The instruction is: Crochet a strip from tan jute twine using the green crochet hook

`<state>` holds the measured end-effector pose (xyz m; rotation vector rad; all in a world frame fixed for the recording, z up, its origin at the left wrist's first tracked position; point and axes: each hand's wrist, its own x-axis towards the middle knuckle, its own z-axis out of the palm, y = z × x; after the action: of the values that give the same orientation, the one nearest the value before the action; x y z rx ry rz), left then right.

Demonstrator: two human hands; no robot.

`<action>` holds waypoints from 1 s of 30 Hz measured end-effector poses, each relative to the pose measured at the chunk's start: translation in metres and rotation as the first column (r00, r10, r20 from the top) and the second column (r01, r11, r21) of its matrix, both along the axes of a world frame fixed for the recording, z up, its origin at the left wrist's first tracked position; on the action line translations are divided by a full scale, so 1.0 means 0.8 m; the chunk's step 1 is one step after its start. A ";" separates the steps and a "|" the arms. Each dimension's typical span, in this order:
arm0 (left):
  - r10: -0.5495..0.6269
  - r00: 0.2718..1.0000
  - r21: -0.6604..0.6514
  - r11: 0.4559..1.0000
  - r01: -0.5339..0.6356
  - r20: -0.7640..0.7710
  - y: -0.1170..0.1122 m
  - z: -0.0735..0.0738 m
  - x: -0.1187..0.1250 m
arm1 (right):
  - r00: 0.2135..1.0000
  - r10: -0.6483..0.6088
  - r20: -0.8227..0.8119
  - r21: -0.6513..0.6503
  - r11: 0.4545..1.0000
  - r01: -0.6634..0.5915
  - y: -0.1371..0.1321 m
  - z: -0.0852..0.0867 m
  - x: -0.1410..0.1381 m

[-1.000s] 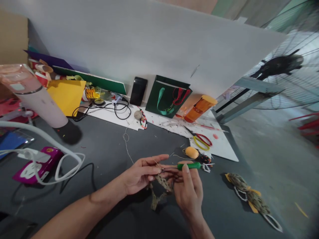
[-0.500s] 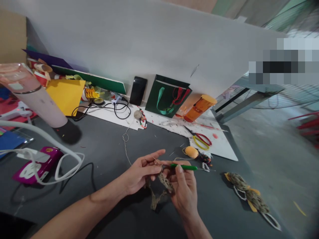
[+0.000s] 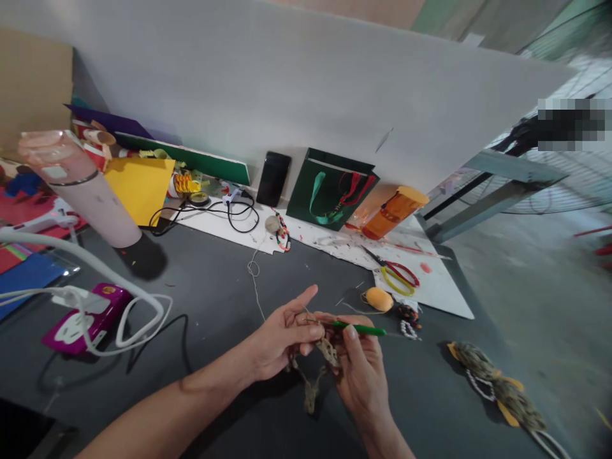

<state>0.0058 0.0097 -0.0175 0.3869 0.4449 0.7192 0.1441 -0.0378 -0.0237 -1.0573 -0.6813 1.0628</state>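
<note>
**Slack stitch could slip free**

The right hand (image 3: pixel 361 389) pinches a green-handled crochet hook (image 3: pixel 358 329) between thumb and fingers. The left hand (image 3: pixel 282 335) raises its index, its hold unclear. The brown crocheted strip (image 3: pixel 322 357) hangs between them above the dark surface (image 3: pixel 215 299). Twisting the hook could drop a stitch. Its handle shows slimmer than a second ago.

Live from the room: white partition wall (image 3: pixel 287 83) running across | bare concrete floor (image 3: pixel 535 319) sweeping right | dark grey worktable (image 3: pixel 205 274) below | grey steel frame (image 3: pixel 507 185) | wire-guarded fan (image 3: pixel 574 191) behind, partly pixelated
</note>
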 end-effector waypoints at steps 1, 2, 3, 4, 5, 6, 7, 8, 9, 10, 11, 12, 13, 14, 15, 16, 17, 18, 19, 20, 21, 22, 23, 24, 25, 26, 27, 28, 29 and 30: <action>0.009 1.000 0.016 1.000 -0.009 -0.007 0.000 0.001 0.000 | 0.999 -0.015 0.035 0.008 1.000 0.015 -0.001 -0.002 -0.001; 0.018 1.000 0.033 0.999 -0.018 -0.014 -0.001 0.002 0.000 | 0.997 -0.032 0.072 0.016 0.999 0.031 -0.002 -0.004 -0.002; 0.033 0.999 0.045 0.998 -0.032 -0.020 -0.001 0.003 0.001 | 0.993 -0.051 0.111 0.025 0.999 0.048 -0.003 -0.006 -0.001; 0.051 0.998 0.055 0.997 -0.050 -0.026 -0.002 0.005 0.001 | 0.986 -0.068 0.155 0.033 0.997 0.063 -0.004 -0.008 0.000; 0.072 0.997 0.061 0.996 -0.070 -0.033 -0.002 0.006 0.002 | 0.974 -0.082 0.210 0.044 0.996 0.074 -0.005 -0.010 0.001; 0.095 0.995 0.065 0.994 -0.092 -0.042 -0.003 0.007 0.003 | 0.955 -0.100 0.280 0.065 0.994 0.085 -0.006 -0.011 0.004; 0.117 0.992 0.068 0.991 -0.113 -0.054 -0.003 0.008 0.004 | 0.923 -0.128 0.364 0.101 0.990 0.097 -0.006 -0.012 0.006; 0.141 0.988 0.071 0.988 -0.136 -0.069 -0.004 0.008 0.005 | 0.874 -0.163 0.459 0.151 0.983 0.104 -0.007 -0.012 0.009; 0.166 0.982 0.075 0.984 -0.160 -0.087 -0.005 0.007 0.007 | 0.808 -0.201 0.554 0.213 0.972 0.095 -0.006 -0.011 0.011; 0.188 0.976 0.081 0.980 -0.181 -0.105 -0.006 0.006 0.008 | 0.734 -0.237 0.636 0.277 0.958 0.069 -0.006 -0.011 0.012; 0.209 0.970 0.086 0.976 -0.200 -0.121 -0.007 0.005 0.010 | 0.666 -0.263 0.698 0.335 0.942 0.022 -0.006 -0.010 0.013; 0.228 0.964 0.090 0.972 -0.218 -0.133 -0.008 0.004 0.011 | 0.613 -0.282 0.738 0.383 0.923 -0.036 -0.005 -0.009 0.013; 0.244 0.959 0.091 0.968 -0.233 -0.142 -0.009 0.004 0.011 | 0.575 -0.295 0.763 0.421 0.902 -0.097 -0.005 -0.009 0.012; 0.257 0.955 0.089 0.965 -0.246 -0.148 -0.010 0.003 0.012 | 0.553 -0.307 0.775 0.453 0.880 -0.147 -0.004 -0.008 0.012; 0.261 0.953 0.082 0.965 -0.251 -0.154 -0.010 0.003 0.012 | 0.541 -0.321 0.777 0.478 0.860 -0.176 -0.004 -0.008 0.010; 0.258 0.953 0.074 0.966 -0.249 -0.158 -0.011 0.003 0.011 | 0.539 -0.333 0.774 0.495 0.849 -0.186 -0.004 -0.008 0.009; 0.250 0.956 0.065 0.968 -0.242 -0.156 -0.011 0.003 0.010 | 0.548 -0.342 0.763 0.506 0.844 -0.178 -0.003 -0.008 0.008; 0.233 0.961 0.055 0.972 -0.227 -0.150 -0.011 0.004 0.009 | 0.569 -0.346 0.746 0.510 0.846 -0.155 -0.004 -0.007 0.007; 0.212 0.967 0.045 0.977 -0.208 -0.141 -0.011 0.004 0.008 | 0.597 -0.344 0.725 0.506 0.854 -0.122 -0.004 -0.007 0.005; 0.193 0.972 0.035 0.981 -0.190 -0.131 -0.011 0.004 0.007 | 0.625 -0.341 0.702 0.493 0.866 -0.081 -0.005 -0.006 0.004; 0.176 0.977 0.024 0.984 -0.175 -0.121 -0.011 0.004 0.007 | 0.644 -0.333 0.689 0.467 0.883 -0.043 -0.006 -0.005 0.003; 0.164 0.980 0.014 0.986 -0.164 -0.114 -0.011 0.004 0.006 | 0.651 -0.321 0.687 0.425 0.905 -0.002 -0.008 -0.003 0.002; 0.157 0.981 0.006 0.987 -0.158 -0.110 -0.011 0.004 0.006 | 0.650 -0.312 0.692 0.374 0.926 0.047 -0.010 -0.001 0.001; 0.156 0.982 0.002 0.988 -0.157 -0.108 -0.010 0.005 0.005 | 0.646 -0.305 0.699 0.322 0.942 0.097 -0.012 0.000 -0.001; 0.158 0.982 0.002 0.987 -0.158 -0.105 -0.010 0.005 0.005 | 0.645 -0.305 0.701 0.278 0.949 0.147 -0.014 0.002 -0.003; 0.162 0.981 0.005 0.987 -0.162 -0.104 -0.010 0.005 0.005 | 0.648 -0.313 0.695 0.246 0.950 0.194 -0.016 0.004 -0.005; 0.164 0.981 0.009 0.986 -0.164 -0.102 -0.009 0.005 0.005 | 0.654 -0.330 0.681 0.232 0.944 0.235 -0.017 0.005 -0.008; 0.164 0.981 0.011 0.986 -0.164 -0.101 -0.009 0.005 0.005 | 0.663 -0.352 0.661 0.231 0.936 0.266 -0.018 0.005 -0.009; 0.161 0.982 0.012 0.987 -0.161 -0.101 -0.008 0.005 0.005 | 0.672 -0.371 0.641 0.235 0.928 0.289 -0.019 0.005 -0.010; 0.156 0.983 0.011 0.988 -0.156 -0.102 -0.008 0.005 0.005 | 0.686 -0.382 0.619 0.235 0.924 0.302 -0.019 0.005 -0.011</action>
<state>0.0095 0.0036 -0.0133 0.3957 0.5754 0.8546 0.1357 -0.0530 -0.0196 -1.4067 -1.0411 0.2861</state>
